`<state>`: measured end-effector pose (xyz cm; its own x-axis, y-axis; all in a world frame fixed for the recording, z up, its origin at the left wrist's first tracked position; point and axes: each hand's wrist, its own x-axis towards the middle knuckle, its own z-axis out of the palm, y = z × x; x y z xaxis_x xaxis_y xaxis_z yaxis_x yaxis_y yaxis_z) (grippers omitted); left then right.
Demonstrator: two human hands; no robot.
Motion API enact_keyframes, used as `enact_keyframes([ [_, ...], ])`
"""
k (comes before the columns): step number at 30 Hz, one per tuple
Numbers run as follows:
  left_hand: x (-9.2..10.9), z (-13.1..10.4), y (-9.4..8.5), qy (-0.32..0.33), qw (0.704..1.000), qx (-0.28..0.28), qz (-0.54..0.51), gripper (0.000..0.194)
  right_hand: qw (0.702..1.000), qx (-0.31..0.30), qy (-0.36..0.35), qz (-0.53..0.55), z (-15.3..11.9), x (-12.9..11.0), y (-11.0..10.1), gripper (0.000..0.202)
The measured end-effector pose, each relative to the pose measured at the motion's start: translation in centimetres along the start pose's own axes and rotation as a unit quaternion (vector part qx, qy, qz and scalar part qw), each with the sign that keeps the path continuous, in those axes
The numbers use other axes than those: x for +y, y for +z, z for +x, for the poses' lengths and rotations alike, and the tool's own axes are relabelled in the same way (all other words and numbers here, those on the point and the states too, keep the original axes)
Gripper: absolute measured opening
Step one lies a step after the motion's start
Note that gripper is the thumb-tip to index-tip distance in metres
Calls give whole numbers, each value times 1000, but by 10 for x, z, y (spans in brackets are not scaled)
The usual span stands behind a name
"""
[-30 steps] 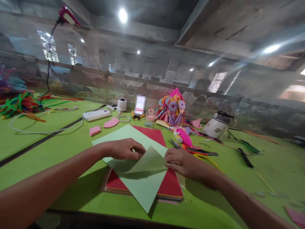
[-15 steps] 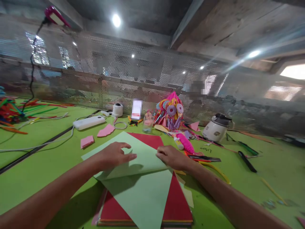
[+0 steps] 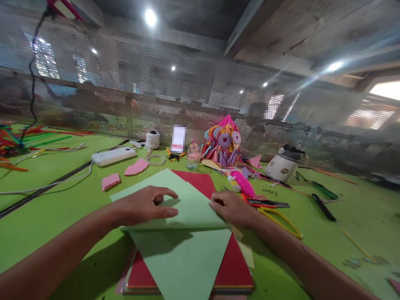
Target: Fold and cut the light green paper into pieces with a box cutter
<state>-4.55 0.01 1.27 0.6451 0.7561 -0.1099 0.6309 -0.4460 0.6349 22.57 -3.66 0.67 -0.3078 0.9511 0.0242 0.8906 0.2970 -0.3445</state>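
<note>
A pale green sheet of paper (image 3: 187, 254) lies diagonally over a stack of red paper (image 3: 140, 275), one corner pointing toward me. Across its middle runs a straight horizontal edge, with a raised layer of green paper above it casting a shadow. My left hand (image 3: 153, 204) rests over the left part of this layer, thumb and fingers apart. At the right corner, the curled fingers of my right hand (image 3: 228, 208) pinch the green paper's edge.
Pink paper pieces (image 3: 136, 166) and a white power strip (image 3: 114, 156) lie to the left. Behind stand a glass jar (image 3: 193, 156), a colourful tasselled ornament (image 3: 225, 141) and a kettle (image 3: 283, 164). Yellow-handled scissors (image 3: 281, 221) and a black-handled tool (image 3: 323, 207) lie right.
The green sheet has turned slightly, so its middle edge now runs level. My right hand has shifted a little right with the corner; the left hand's fingers have moved slightly.
</note>
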Motion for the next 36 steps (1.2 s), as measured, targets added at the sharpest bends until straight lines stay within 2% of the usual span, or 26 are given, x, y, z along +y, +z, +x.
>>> enact_keyframes([
  [5,-6,-2,-6,10,1000,6,28,72,998,56,21,-25,6,1,9,24],
  [10,-5,2,7,9,994,41,99,61,993,96,38,-63,13,0,21,20],
  [17,-10,6,16,6,985,73,156,58,983,111,111,-90,18,1,27,13],
  [22,-6,7,21,11,978,86,190,54,981,129,105,-103,17,0,29,13],
  [29,0,4,24,2,968,94,234,50,986,109,94,-80,15,-2,25,14],
  [36,1,1,21,-2,968,103,228,48,986,113,87,-80,12,-4,26,13],
])
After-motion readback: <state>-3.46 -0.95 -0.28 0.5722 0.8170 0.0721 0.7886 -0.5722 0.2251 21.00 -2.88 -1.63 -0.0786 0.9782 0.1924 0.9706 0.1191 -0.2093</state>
